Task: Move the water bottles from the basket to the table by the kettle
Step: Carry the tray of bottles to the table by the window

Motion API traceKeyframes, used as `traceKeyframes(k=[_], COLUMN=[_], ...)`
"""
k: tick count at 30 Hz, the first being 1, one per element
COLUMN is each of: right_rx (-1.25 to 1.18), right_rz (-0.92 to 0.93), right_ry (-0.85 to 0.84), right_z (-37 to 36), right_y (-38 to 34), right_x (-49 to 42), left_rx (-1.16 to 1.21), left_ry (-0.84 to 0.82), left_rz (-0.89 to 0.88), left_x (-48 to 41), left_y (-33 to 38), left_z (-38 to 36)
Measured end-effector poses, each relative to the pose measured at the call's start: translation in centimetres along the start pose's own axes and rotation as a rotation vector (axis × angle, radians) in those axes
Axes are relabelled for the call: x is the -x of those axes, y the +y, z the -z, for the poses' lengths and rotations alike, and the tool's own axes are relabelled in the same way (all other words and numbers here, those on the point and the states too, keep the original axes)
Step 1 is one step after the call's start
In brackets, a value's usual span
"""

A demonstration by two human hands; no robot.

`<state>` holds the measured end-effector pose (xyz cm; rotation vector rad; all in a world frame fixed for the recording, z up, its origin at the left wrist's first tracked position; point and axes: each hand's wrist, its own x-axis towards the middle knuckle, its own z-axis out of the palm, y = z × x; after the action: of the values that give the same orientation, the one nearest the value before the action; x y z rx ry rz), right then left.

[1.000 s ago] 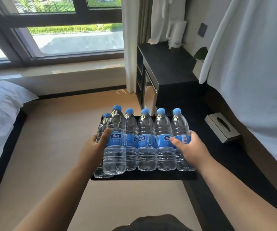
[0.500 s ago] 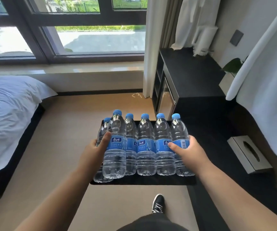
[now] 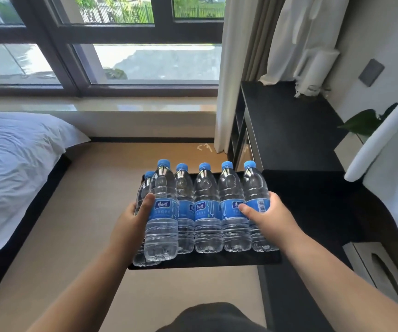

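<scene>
Several clear water bottles (image 3: 207, 212) with blue caps and blue labels stand in a tight row on a black tray (image 3: 217, 259), held in front of me above the floor. My left hand (image 3: 131, 219) grips the left end of the row, thumb on the front-left bottle (image 3: 162, 212). My right hand (image 3: 268, 215) grips the right end, thumb across the rightmost bottle (image 3: 256, 204). The bottles hide the fingers of both hands. No kettle is in view.
A long black counter (image 3: 313, 200) runs along the right wall, with a grey tissue box (image 3: 382, 271) near me and a potted plant (image 3: 365, 123) farther off. A white robe (image 3: 397, 164) hangs on the right. A bed (image 3: 13, 164) lies left; a window faces me.
The view has moved forward and tilted up toward the window. The tissue box has slid down to the lower right. Both hands keep the same hold on the bottle row.
</scene>
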<state>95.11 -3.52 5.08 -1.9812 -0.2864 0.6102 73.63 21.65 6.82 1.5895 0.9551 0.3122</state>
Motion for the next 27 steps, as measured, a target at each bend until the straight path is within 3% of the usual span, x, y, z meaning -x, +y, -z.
traceKeyframes(k=[14, 27], right_rx=[0.003, 0.039], right_rz=[0.004, -0.019], right_ry=[-0.038, 0.048], right_z=[-0.5, -7.0], right_y=[-3.2, -11.3], right_x=[-10.8, -26.0], left_rx=[0.049, 0.109], left_ry=[-0.017, -0.071], left_rz=[0.029, 0.005], left_x=[-10.0, -29.2], left_y=[2.8, 8.0], left_z=[-1.4, 2.1])
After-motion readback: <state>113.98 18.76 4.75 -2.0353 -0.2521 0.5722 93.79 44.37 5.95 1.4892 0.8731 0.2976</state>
